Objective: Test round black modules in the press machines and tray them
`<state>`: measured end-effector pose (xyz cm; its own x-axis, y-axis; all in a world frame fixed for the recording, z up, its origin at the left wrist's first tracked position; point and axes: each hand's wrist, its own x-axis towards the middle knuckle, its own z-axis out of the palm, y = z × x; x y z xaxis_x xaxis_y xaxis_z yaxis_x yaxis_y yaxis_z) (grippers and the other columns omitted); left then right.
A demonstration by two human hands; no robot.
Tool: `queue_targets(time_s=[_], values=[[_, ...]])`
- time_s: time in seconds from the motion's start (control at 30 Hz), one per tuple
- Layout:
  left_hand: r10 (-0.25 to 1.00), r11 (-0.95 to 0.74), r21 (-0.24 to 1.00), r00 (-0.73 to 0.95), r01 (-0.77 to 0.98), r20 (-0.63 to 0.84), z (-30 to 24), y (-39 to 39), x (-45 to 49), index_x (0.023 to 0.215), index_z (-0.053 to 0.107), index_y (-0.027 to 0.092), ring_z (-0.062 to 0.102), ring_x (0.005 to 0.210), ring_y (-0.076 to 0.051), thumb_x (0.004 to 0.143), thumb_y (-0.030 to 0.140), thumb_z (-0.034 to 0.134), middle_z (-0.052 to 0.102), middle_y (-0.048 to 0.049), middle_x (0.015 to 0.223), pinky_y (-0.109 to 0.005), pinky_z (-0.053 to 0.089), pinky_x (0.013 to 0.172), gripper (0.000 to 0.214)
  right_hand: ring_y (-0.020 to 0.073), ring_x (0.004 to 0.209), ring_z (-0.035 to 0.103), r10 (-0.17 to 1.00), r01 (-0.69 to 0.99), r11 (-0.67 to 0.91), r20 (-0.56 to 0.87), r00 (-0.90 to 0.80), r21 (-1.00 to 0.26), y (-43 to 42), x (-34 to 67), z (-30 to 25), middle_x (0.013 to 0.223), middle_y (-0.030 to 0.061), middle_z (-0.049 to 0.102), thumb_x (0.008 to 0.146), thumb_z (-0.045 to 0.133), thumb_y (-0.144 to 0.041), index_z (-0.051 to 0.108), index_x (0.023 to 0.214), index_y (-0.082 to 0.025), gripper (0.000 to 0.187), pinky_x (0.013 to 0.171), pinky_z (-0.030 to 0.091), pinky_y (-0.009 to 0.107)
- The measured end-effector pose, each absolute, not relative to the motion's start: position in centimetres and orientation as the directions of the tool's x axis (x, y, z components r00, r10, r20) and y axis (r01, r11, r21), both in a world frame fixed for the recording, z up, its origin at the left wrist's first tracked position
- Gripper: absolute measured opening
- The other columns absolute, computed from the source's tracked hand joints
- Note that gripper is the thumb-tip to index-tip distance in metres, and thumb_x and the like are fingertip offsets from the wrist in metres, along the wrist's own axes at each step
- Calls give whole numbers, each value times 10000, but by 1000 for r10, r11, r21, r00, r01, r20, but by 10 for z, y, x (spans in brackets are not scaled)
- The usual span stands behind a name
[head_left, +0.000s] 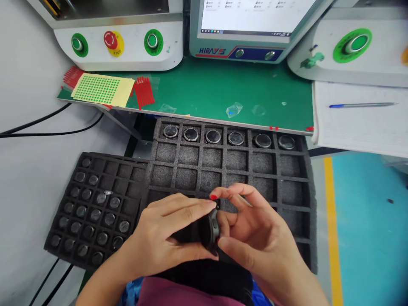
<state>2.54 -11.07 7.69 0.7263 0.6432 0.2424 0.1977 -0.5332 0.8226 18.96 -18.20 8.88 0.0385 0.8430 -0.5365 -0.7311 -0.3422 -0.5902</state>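
Note:
A round, dark watch body (210,229) without a strap is held on edge above the large foam tray, its side buttons facing right. My left hand (165,227) grips it from the left, fingers at the upper rim and thumb at the lower. From the right, my right hand (258,229) has its thumb and a bent finger closed against the side of the case, while other fingers curl above it. Red shows at several fingertips. The large foam tray (236,165) has a row of watch bodies (213,136) in its far compartments.
A smaller foam tray (103,182) with several round dark pieces lies at left. Beyond is a green bench (197,93) with a green-dot sticker sheet (123,91), red strips (145,92) and plastic scraps. Machines with buttons flank a monitor (245,25). A pen (360,105) rests on paper at right.

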Motion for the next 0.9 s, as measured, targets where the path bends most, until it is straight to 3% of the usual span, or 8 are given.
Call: queue_targets(time_s=[0.17,0.27,0.4,0.5,0.57,0.67,0.8,0.9], values=[[650,-530,824,720,201,242,76,-107,22,1240,634,162,704,935,-179,740,324,806,746,-96,1071,-262,568,848,553,26,562,557,855,-750,-324,-518,30,-577,-179,185,75,1031,-42,633,598,876,-112,589,987,-302,519,506,518,164],[699,-409,890,696,201,164,74,-105,22,1221,666,204,709,909,-182,673,304,857,756,-76,1052,-260,566,838,589,57,604,546,866,-741,-262,-490,102,-618,-179,181,65,999,-30,636,538,910,-147,594,1003,-301,583,526,520,182],[688,74,997,722,23,-68,68,-106,26,1234,679,277,717,887,-191,661,338,865,761,-57,1016,-281,571,843,605,155,892,626,877,-721,-127,-417,240,-681,-180,179,62,1107,39,651,644,860,-377,620,1076,-281,504,779,561,275],[597,516,845,766,-141,-237,63,-109,32,1240,677,293,726,880,-195,813,352,744,748,-76,1045,-294,602,771,436,180,994,654,844,-663,-31,-375,383,-748,-181,179,62,1086,31,661,744,780,-365,645,1027,-281,324,828,558,281],[540,674,712,788,-195,-295,62,-113,36,1227,685,264,721,849,-177,901,339,641,733,-80,1008,-255,606,686,337,189,989,683,835,-639,-21,-365,412,-769,-182,178,61,1063,17,670,777,755,-307,645,1003,-288,251,825,566,296],[565,708,662,758,-244,-325,61,-120,42,1150,700,175,684,770,-139,947,324,567,693,-78,899,-207,586,624,285,213,1028,695,843,-626,-12,-345,413,-780,-184,173,59,1080,5,668,816,725,-276,629,1010,-299,218,862,570,341],[662,620,728,693,-293,-286,61,-131,50,981,635,130,623,646,-110,932,405,571,620,-43,786,-183,547,515,287,217,1088,679,853,-643,-37,-359,379,-765,-186,165,60,1108,-5,655,849,695,-267,610,1021,-315,198,896,565,350],[717,531,816,635,-230,-287,60,-138,53,886,564,152,520,505,-64,976,387,486,550,5,702,-136,437,405,264,219,1068,681,859,-655,-48,-366,359,-754,-186,161,63,1106,11,658,862,674,-268,607,1018,-307,174,806,595,320]])
